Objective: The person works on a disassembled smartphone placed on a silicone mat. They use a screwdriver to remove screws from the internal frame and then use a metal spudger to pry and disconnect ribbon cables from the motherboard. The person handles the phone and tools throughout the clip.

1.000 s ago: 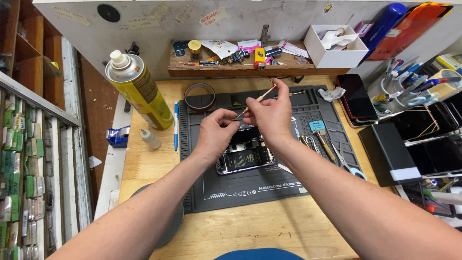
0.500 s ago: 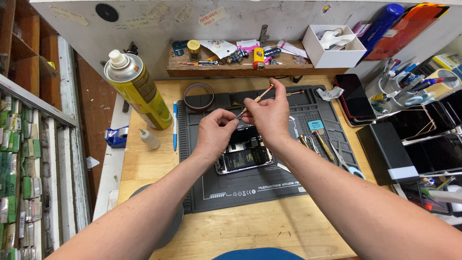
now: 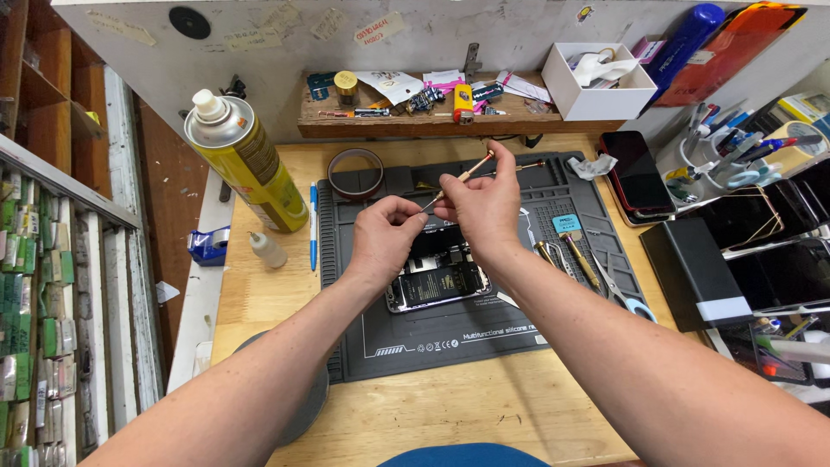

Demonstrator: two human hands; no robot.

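2 forearms in view, both bare to frame edge, no sleeves. Left hand and right hand: no gloves, rings, watch. Blue garment patch at bottom edge.

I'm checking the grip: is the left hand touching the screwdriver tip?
Touching. The head view shows the left hand with its fingertips pinched at the tip of the slim screwdriver that the right hand holds.

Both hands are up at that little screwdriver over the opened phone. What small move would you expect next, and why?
Probably lowering the screwdriver tip to the opened phone. The right hand holds the tool tilted above the phone, and the left hand pinches at its tip, as if seating something there; what it pinches is too small to tell.
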